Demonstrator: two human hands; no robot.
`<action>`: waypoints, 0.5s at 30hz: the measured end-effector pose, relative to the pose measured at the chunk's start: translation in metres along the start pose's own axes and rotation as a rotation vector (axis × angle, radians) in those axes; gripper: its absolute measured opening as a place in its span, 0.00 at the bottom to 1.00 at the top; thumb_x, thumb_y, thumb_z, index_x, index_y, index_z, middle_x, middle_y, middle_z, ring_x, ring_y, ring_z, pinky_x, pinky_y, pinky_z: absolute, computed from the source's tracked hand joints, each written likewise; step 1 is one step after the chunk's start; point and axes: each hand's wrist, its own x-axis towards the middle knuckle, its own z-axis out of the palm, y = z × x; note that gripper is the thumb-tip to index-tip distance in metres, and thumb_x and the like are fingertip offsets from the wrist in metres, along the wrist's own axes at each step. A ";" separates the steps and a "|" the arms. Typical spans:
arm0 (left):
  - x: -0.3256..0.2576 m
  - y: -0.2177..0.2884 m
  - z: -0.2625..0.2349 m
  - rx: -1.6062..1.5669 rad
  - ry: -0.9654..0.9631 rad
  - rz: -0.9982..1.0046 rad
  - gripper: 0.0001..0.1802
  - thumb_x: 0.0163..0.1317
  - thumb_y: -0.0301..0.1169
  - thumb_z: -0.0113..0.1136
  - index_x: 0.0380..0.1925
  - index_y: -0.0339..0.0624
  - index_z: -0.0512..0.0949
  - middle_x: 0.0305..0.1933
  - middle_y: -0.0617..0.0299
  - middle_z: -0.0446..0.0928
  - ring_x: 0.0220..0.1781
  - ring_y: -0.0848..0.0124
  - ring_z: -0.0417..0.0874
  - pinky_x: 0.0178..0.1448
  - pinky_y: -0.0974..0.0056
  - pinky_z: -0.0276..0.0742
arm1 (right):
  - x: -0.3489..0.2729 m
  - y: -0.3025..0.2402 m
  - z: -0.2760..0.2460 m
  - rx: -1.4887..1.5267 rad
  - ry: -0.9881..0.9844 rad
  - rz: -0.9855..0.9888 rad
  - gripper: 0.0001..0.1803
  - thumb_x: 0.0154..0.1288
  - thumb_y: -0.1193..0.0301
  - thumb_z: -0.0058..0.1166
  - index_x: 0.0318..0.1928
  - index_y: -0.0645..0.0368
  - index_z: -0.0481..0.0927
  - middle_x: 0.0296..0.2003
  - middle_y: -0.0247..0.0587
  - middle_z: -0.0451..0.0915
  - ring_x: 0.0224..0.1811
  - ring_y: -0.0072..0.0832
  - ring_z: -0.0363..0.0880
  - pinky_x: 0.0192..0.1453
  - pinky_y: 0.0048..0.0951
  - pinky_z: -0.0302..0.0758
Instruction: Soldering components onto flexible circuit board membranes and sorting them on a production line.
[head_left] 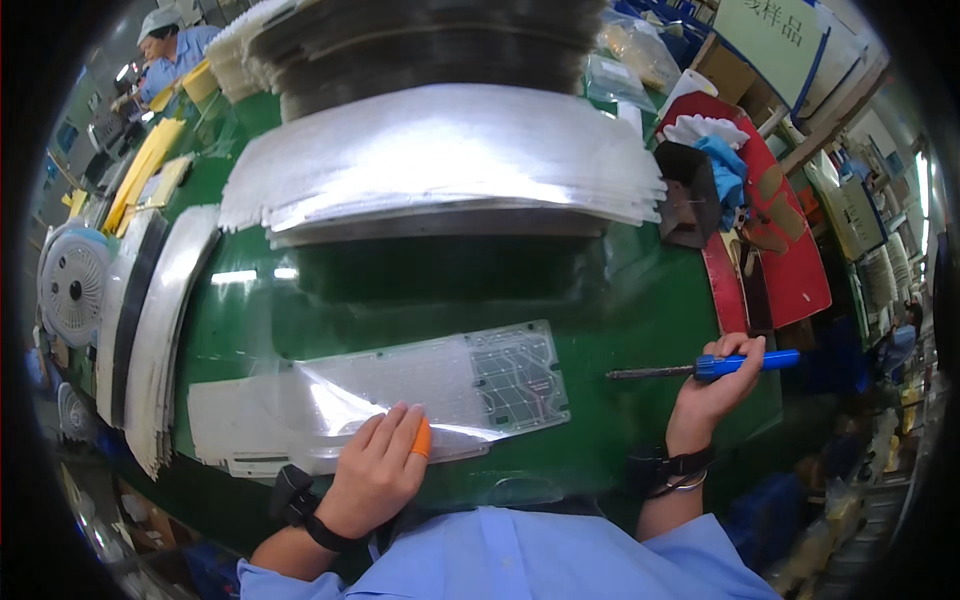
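Note:
My left hand (382, 468) lies with its fingers flat on a pale keyboard-sized sheet (420, 365), pressing it to the table. An orange finger cot (422, 437) covers one fingertip. The sheet's right end is see-through and carries printed circuit lines (520, 378); glossy clear film (340, 400) reflects light over its middle. To the right, my right hand (712, 392) is closed round a tool with a blue handle (735, 366) and a long, thin dark shaft (650, 373). The shaft points left toward the sheet's end, apart from it. The tool's exact kind is unclear.
Beyond the sheet stand a large stack of silvery sheets (440, 150) and a darker stack (430, 50). More stacked sheets (170, 330) and a fan (75, 285) are at left. A red board (790, 270) bears a dark box (688, 185). Another person (175, 55) sits far left.

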 end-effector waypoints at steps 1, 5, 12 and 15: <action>-0.006 0.007 0.008 -0.011 0.034 -0.024 0.09 0.52 0.29 0.60 0.29 0.31 0.76 0.48 0.48 0.77 0.49 0.55 0.80 0.49 0.58 0.77 | -0.003 -0.004 0.004 0.020 -0.050 -0.036 0.17 0.69 0.60 0.44 0.25 0.51 0.58 0.20 0.31 0.63 0.19 0.17 0.54 0.23 0.21 0.52; -0.007 0.022 0.007 -0.127 -0.070 -0.186 0.28 0.58 0.51 0.54 0.40 0.34 0.78 0.58 0.46 0.70 0.62 0.46 0.69 0.62 0.42 0.62 | -0.031 -0.021 0.033 -0.047 -0.372 -0.289 0.14 0.68 0.63 0.42 0.26 0.53 0.58 0.18 0.33 0.63 0.18 0.19 0.54 0.25 0.21 0.53; -0.021 0.023 0.017 -0.186 -0.095 -0.284 0.31 0.59 0.58 0.48 0.46 0.44 0.80 0.64 0.49 0.65 0.67 0.44 0.59 0.65 0.32 0.49 | -0.078 -0.020 0.066 -0.228 -0.725 -0.397 0.15 0.66 0.61 0.50 0.29 0.56 0.63 0.19 0.38 0.69 0.20 0.20 0.60 0.25 0.22 0.58; -0.020 0.022 0.017 -0.193 -0.084 -0.278 0.30 0.58 0.57 0.49 0.45 0.44 0.80 0.63 0.49 0.65 0.67 0.44 0.59 0.65 0.31 0.48 | -0.081 -0.018 0.073 -0.227 -0.743 -0.341 0.15 0.66 0.61 0.50 0.30 0.56 0.63 0.19 0.38 0.69 0.20 0.19 0.60 0.25 0.22 0.58</action>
